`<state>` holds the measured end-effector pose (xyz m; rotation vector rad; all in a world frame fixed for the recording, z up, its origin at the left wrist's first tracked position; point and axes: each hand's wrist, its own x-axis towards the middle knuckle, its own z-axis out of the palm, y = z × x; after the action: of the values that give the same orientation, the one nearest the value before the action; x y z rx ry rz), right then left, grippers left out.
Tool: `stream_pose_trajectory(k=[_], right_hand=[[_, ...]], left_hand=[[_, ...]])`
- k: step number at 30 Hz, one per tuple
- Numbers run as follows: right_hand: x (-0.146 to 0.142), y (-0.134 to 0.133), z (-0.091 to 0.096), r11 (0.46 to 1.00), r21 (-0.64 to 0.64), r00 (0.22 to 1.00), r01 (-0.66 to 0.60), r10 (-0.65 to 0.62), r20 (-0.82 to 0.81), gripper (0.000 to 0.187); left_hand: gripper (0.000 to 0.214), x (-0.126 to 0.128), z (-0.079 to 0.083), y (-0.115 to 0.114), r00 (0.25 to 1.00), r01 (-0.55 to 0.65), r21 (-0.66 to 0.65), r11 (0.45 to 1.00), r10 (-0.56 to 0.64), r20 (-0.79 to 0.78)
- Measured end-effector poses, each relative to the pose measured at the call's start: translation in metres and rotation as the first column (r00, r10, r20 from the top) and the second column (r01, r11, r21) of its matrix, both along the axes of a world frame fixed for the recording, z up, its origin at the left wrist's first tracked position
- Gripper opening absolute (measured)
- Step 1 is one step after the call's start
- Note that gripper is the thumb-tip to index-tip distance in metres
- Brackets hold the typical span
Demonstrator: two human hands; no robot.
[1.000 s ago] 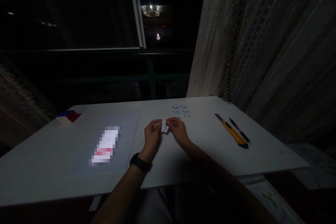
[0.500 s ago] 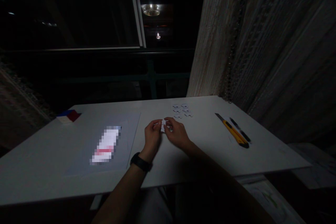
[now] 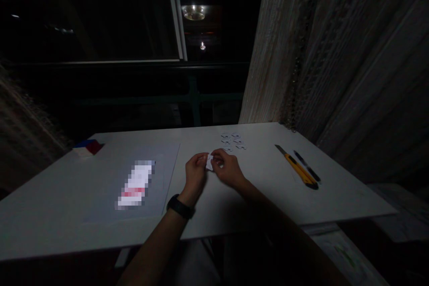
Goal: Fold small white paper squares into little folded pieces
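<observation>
Both my hands meet over the middle of the white table (image 3: pixel 234 201) in dim light. My left hand (image 3: pixel 196 174), with a dark watch on its wrist, and my right hand (image 3: pixel 228 169) pinch a small white piece of paper (image 3: pixel 209 161) between their fingertips. Several small white cut-out pieces (image 3: pixel 232 141) lie on the table just beyond my right hand.
A yellow utility knife (image 3: pixel 297 169) and a dark pen (image 3: pixel 306 166) lie at the right of the table. A grey sheet (image 3: pixel 100 196) with a white and red printed slip (image 3: pixel 136 183) lies at the left. A red and blue block (image 3: pixel 87 146) sits at the far left corner. Curtains hang on the right.
My fingers have closed in on the small paper piece, which shows less than before. The hands have stayed in the same place.
</observation>
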<state>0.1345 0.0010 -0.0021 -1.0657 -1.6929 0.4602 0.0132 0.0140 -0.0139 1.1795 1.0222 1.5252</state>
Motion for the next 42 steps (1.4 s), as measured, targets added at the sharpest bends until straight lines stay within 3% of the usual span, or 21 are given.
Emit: stream_pose_trajectory(k=[6,20,42], right_hand=[[-0.0001,0.0002,0.0007,0.999,-0.037,0.999,-0.003,0.001,-0.042,0.012],[-0.0017,0.0010,0.0001,0.992,-0.105,0.979,-0.063,0.041,-0.201,0.010],[-0.0013,0.0000,0.0009,0.988,-0.127,0.969,-0.084,0.052,-0.242,0.012]], left_hand=[[0.028,0.0002,0.0014,-0.0009,1.000,-0.008,-0.006,1.000,0.008,-0.013],[0.033,0.0026,0.0029,-0.0040,0.984,0.086,-0.125,0.988,-0.065,0.164],[0.031,0.0030,0.0020,-0.0036,0.970,0.110,-0.176,0.978,-0.068,0.232]])
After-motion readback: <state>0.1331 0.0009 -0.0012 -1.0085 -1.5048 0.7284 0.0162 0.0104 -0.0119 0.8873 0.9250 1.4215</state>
